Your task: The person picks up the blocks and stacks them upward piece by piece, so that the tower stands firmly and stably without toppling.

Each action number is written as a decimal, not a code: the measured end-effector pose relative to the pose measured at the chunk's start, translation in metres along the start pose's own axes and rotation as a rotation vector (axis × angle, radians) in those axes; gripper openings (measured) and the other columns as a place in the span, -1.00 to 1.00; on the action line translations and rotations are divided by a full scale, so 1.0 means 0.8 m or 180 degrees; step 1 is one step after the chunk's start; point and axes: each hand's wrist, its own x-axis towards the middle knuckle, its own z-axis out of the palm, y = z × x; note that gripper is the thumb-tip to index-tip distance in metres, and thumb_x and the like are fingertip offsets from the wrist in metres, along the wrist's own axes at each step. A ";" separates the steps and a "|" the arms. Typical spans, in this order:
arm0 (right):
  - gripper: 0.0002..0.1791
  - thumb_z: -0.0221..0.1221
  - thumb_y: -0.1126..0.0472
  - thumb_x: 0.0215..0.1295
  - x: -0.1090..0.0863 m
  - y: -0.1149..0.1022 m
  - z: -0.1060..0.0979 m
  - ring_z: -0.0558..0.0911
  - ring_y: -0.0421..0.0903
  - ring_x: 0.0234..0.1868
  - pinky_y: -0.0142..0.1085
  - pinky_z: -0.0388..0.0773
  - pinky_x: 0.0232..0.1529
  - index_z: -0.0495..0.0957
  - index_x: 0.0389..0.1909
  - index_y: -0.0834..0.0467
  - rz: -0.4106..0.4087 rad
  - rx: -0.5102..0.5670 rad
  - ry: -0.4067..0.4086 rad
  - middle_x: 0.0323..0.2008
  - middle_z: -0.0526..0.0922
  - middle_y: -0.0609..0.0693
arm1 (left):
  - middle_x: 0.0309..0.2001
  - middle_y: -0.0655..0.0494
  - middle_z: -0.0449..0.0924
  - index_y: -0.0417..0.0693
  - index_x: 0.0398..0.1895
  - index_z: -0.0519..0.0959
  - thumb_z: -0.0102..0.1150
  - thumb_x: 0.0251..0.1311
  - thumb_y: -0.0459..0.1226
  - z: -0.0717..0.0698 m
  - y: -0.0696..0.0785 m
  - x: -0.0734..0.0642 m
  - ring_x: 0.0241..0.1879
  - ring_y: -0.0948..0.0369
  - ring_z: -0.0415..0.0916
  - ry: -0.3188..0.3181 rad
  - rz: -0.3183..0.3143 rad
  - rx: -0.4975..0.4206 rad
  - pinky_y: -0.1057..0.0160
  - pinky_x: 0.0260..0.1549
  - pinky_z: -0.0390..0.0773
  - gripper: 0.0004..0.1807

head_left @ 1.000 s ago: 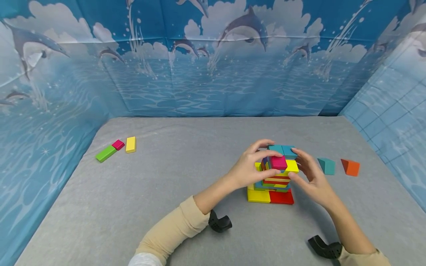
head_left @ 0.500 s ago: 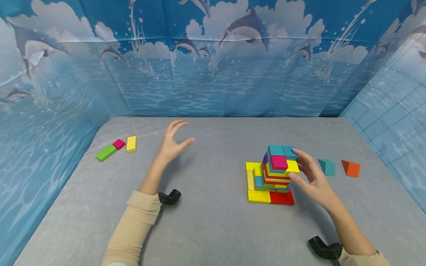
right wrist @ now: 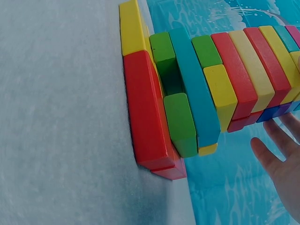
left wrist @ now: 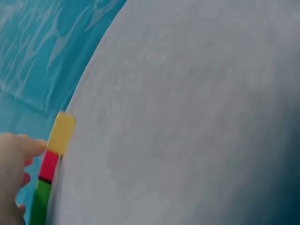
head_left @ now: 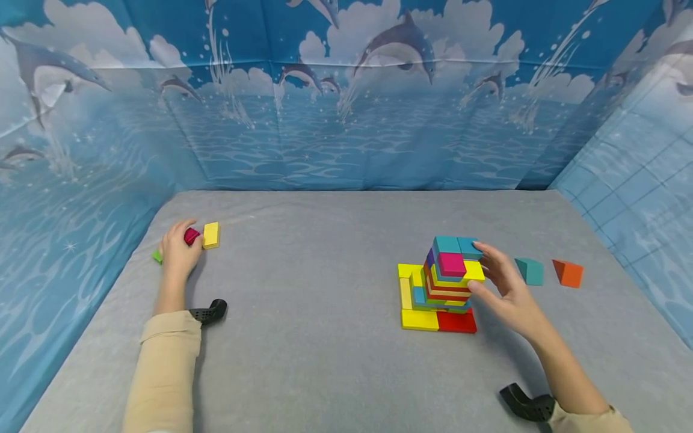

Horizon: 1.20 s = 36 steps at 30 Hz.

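Observation:
At the table's far left my left hand (head_left: pixel 181 249) holds a small magenta block (head_left: pixel 192 236) between thumb and fingers. A green block (head_left: pixel 157 257) lies mostly hidden behind that hand, and a yellow block (head_left: pixel 212 235) lies just right of it. In the left wrist view the magenta block (left wrist: pixel 48 166) is in line between the yellow and green blocks. My right hand (head_left: pixel 506 294) rests against the right side of a tower of coloured blocks (head_left: pixel 450 288). Its thumb touches a yellow block (head_left: pixel 474 270) near the top, and a fingertip reaches the upper blue block (head_left: pixel 468 248).
Right of the tower stand a teal triangular block (head_left: pixel 530 272) and an orange triangular block (head_left: pixel 568 273). Flat yellow and red blocks (head_left: pixel 457 322) form the tower's base. Blue dolphin-print curtains (head_left: pixel 346 132) border the grey cloth-covered table (head_left: pixel 314 313) at back and sides.
My left hand has left the tower and crossed leftward over the table to the magenta block. The right hand has stayed at the tower's side.

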 end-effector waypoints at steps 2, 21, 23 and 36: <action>-0.17 0.13 0.57 0.07 0.000 0.000 0.000 0.24 -0.31 0.17 -0.67 0.23 0.04 0.04 0.36 0.17 -0.0012 -0.0001 -0.0001 0.25 0.17 -0.20 | 0.22 -0.25 0.26 -0.22 0.17 0.36 -0.01 0.22 -0.33 -0.001 -0.010 -0.003 0.21 -0.20 0.11 -0.0030 -0.0097 0.0109 -0.18 0.15 -0.12 -0.57; -0.18 0.12 0.55 0.09 0.000 0.002 -0.001 0.23 -0.32 0.17 -0.67 0.22 0.05 0.04 0.37 0.15 0.0007 -0.0015 -0.0018 0.26 0.15 -0.19 | 0.07 -0.24 0.42 -0.24 0.07 0.48 0.09 0.21 -0.30 0.011 -0.015 -0.014 0.12 -0.14 0.24 0.0503 -0.0185 0.0008 -0.08 0.21 -0.13 -0.63; -0.18 0.12 0.55 0.09 0.000 0.002 -0.001 0.23 -0.32 0.17 -0.67 0.22 0.05 0.04 0.37 0.14 0.0016 -0.0013 -0.0021 0.26 0.15 -0.19 | 0.04 -0.24 0.43 -0.26 0.04 0.50 0.10 0.19 -0.31 0.012 -0.009 -0.012 0.11 -0.13 0.25 0.0661 -0.0117 -0.0159 -0.06 0.19 -0.06 -0.65; -0.18 0.12 0.54 0.10 -0.002 0.003 -0.001 0.23 -0.32 0.17 -0.67 0.21 0.05 0.04 0.37 0.13 0.0035 -0.0007 -0.0013 0.26 0.15 -0.18 | -0.17 -0.21 0.55 -0.32 -0.15 0.60 0.25 -0.02 -0.48 0.045 0.154 -0.026 -0.17 -0.02 0.48 0.0700 0.1628 -0.1462 0.07 -0.14 0.43 -0.71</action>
